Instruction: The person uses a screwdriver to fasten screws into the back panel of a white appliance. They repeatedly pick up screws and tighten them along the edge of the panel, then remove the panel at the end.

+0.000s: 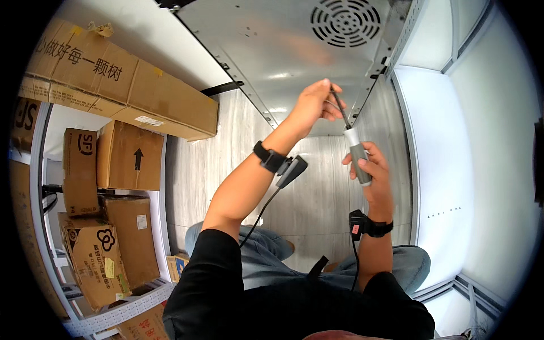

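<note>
At 1 o'clock, our right hand point(371, 167) grips the screwdriver point(356, 148) handle for torque; left hand point(313, 105) fingers point(333, 102) pinch its shaft, steadying it below the metal panel point(283, 51).

Matt grey screwdriver handle point(359, 162); glossy sheet-metal panel point(283, 56).

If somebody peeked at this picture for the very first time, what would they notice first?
Right in the middle, two bare arms reach up: the right hand grips a grey-handled screwdriver, and the left hand pinches its thin metal shaft near the tip. Above them hangs a big silvery metal panel with a round vent grille. On the left, brown cardboard boxes are stacked on a white shelf rack.
</note>
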